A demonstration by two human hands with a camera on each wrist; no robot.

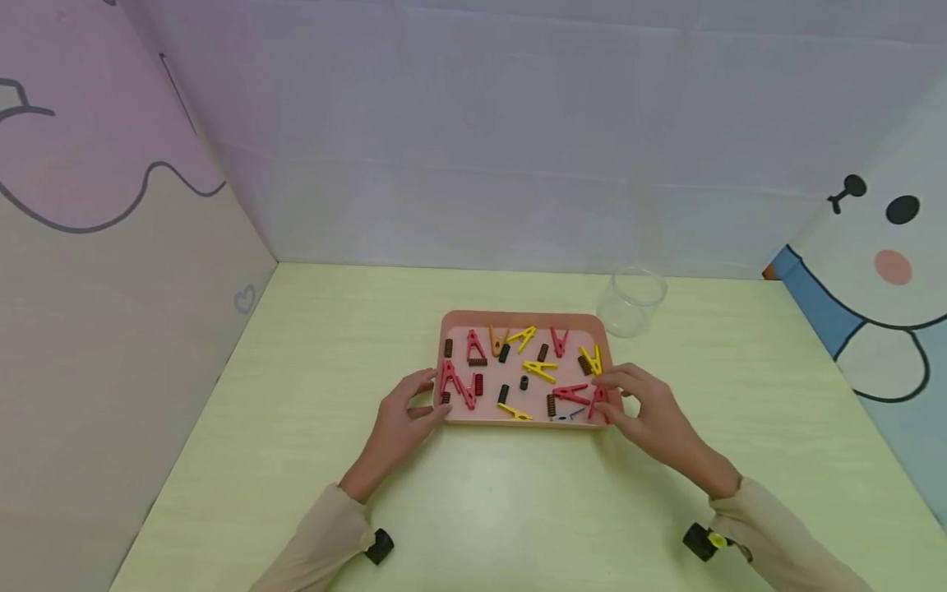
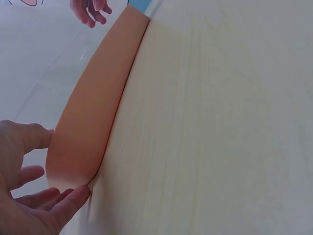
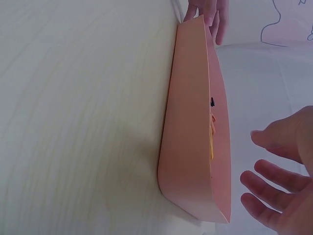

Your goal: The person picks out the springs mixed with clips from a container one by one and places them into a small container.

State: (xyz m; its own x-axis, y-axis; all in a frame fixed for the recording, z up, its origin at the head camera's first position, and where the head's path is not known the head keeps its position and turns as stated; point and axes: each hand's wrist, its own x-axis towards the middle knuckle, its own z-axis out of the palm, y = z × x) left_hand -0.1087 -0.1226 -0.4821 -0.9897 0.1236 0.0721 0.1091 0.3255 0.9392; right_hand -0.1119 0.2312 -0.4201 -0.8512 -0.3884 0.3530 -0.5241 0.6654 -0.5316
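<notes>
A shallow pink tray (image 1: 518,318) lies on the table, holding several red clips (image 1: 570,394), yellow clips (image 1: 540,371), an orange clip (image 1: 498,342) and a grey-blue clip (image 1: 565,417). Among them are scattered dark coil springs (image 1: 478,384). My left hand (image 1: 399,419) grips the tray's near left corner; the left wrist view shows its fingers around the tray wall (image 2: 93,107). At the right end, my right hand (image 1: 654,419) is held with its fingers spread. In the right wrist view, a gap separates these fingers (image 3: 266,188) from the tray wall (image 3: 188,112).
A clear round container (image 1: 631,306) stands behind the tray's right corner. The pale wood-grain table (image 1: 473,510) is bordered by a plain back panel (image 1: 473,164) and printed side panels, the left one (image 1: 133,329) and the right one (image 1: 888,329).
</notes>
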